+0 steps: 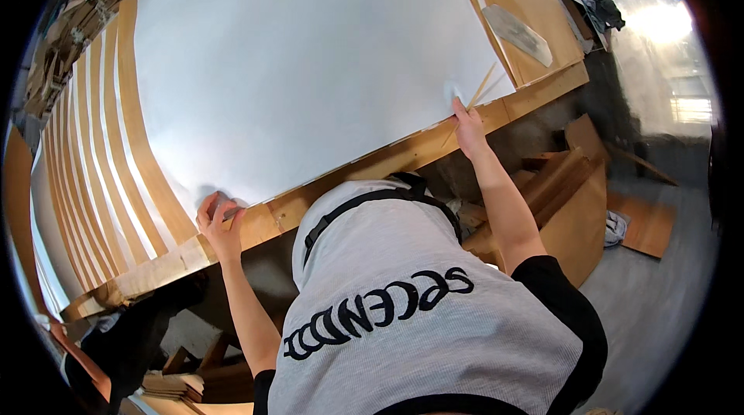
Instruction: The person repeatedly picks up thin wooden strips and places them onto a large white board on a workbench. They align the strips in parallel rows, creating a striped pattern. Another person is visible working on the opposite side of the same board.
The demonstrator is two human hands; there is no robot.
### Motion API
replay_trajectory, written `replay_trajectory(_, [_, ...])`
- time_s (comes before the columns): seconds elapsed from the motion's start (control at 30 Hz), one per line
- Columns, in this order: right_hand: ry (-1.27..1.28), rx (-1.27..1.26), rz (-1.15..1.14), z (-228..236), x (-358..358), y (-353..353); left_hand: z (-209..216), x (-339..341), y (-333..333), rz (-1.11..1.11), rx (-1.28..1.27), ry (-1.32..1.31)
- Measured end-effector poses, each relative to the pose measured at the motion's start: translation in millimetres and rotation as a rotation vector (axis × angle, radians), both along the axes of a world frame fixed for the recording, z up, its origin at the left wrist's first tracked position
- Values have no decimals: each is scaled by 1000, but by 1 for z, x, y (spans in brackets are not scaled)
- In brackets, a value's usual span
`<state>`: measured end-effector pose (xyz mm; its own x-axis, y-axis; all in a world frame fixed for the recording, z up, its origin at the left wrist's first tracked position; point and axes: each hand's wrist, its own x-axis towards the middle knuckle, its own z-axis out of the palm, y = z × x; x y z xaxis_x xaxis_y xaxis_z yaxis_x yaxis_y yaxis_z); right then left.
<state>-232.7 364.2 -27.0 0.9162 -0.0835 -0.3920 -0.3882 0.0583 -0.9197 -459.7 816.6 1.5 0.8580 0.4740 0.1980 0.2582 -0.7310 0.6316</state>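
A large white sheet (310,66) lies across the wooden worktable. At its near left corner my left hand (221,225) has bent fingers closed around the edge, the thumb toward the right. My right hand (468,130) is at the near edge toward the right corner, its thumb pressed on the sheet and its other fingers partly hidden. A thin wooden stick (486,82) slants through that hand, poking out above and below it. To the left of the sheet, several brown sheets with white edges (128,105) are fanned out in overlapping strips.
The table's wooden front edge (422,148) runs just in front of my body. A translucent flat plate (518,34) rests on brown board at the right. Cardboard pieces (570,190) stand below the table. Another person's arm (85,361) shows at the lower left.
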Motion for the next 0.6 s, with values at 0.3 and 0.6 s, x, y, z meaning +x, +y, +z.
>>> replay_trajectory(0.3, [47, -46, -187, 11, -2, 0, -4, -3, 3, -17, -6, 2])
replay_trajectory(0.6, [274, -216, -322, 14, -13, -8, -3, 1, 1, -47, -41, 60])
